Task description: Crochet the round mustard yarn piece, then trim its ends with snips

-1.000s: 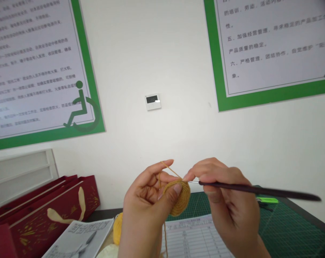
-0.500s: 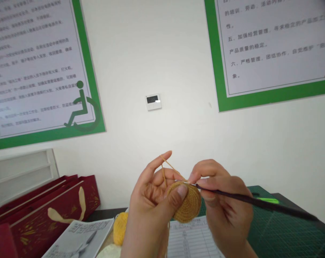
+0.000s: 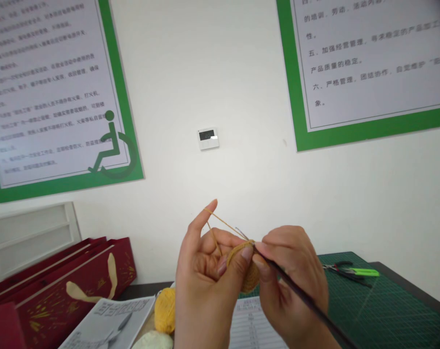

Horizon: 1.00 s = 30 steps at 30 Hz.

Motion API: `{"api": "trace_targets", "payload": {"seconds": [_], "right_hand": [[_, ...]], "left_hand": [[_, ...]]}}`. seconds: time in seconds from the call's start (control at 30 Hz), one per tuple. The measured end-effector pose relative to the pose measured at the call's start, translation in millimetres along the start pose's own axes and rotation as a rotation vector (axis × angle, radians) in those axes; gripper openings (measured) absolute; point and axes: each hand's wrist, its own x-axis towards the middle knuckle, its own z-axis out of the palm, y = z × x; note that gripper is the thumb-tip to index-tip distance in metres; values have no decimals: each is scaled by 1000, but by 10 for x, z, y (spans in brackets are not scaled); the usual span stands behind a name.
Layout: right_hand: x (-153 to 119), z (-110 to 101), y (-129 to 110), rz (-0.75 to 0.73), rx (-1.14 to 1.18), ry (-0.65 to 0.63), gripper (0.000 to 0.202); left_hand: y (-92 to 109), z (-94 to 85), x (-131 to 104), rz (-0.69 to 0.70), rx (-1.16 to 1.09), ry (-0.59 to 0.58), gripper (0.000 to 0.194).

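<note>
My left hand (image 3: 212, 271) pinches a round mustard-yellow crochet piece (image 3: 251, 280) between thumb and fingers, and most of the piece is hidden behind the thumb. A strand of yarn (image 3: 225, 223) runs over the raised index finger down to the work. With fingertips closed on its dark handle, my right hand (image 3: 294, 281) holds a crochet hook (image 3: 300, 292). The thin metal tip of the hook pokes up beyond the top edge of the piece, close to the yarn.
A yellow yarn ball (image 3: 165, 310) and a pale ball (image 3: 153, 341) lie left of my hands, beside a printed sheet (image 3: 109, 322). Red gift bags (image 3: 85, 295) stand further left. Pliers (image 3: 345, 272) and a green-handled tool (image 3: 365, 272) rest on the green cutting mat (image 3: 390, 305).
The crochet piece has turned more edge-on. My right hand has tilted the hook steeper, its handle now pointing down toward me. My left index finger has shifted left, and the pliers have come into view.
</note>
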Motion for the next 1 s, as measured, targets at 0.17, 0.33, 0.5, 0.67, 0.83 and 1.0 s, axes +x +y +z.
{"api": "trace_targets", "payload": {"seconds": [0.17,0.33,0.5,0.67,0.83,1.0], "right_hand": [[64,-92,-23,409,344,61,12],[196,-70,20,1130,927,-116,31],[153,48,-9,1129,1088,-138,28],[87,5,35,324,413,-67,17],[62,-7,33,-30,208,20,34],[32,83,-70,534,766,181,9]], "left_hand": [[32,-67,20,-35,14,-29,69],[79,-115,44,-137,-83,-108,71],[59,-88,34,-142,-125,-100,67],[53,-54,23,-118,-154,-33,68],[34,-98,62,-331,-340,-196,62],[-8,-201,127,-402,-461,-329,57]]}}
